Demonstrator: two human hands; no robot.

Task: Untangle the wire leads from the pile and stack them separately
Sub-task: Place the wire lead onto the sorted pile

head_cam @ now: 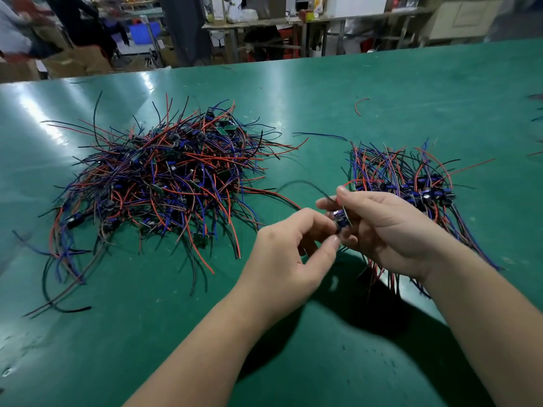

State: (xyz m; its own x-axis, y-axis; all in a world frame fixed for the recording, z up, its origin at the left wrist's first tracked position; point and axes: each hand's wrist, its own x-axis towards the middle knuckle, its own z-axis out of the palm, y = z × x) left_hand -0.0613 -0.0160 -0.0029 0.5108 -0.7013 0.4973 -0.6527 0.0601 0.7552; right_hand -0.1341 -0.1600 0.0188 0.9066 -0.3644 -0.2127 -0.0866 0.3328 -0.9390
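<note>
Green table (411, 92), workshop behind, blurred.

Tangled pile (164, 177) of red, blue and black wire leads on the left side of the table; small green boards and dark parts buried in it. Sorted stack (411, 183) on the right, leads lying roughly parallel, dark parts lined up in a row across the middle. Piles well apart. Stray red wire (360, 105) and stray blue wire (320, 135) loose on the table beyond them.

Both hands raised between the piles, nearer the stack. Right hand (390, 230) closed around one small board piece (340, 218), thumb up. Left hand (282, 259) pinching at the same piece from the near side, thumb and forefinger together at its edge. Black lead (305, 185) arcing up and away from the piece, blurred, likely moving.

Risks, as judged:
- Red lead (282, 198) running from the hands toward the pile, possibly caught there; a pull could drag neighbours out and re-knot them.
- Hard tug against a snag could strain the lead where it joins the board.
- Swinging black lead could sweep into the stack and disturb the row.
- Near ends of the stack hang by the table edge, under the right forearm; a brush could push them off.

Writing: none readable. No brand or label legible on boards, parts or background boxes.
</note>
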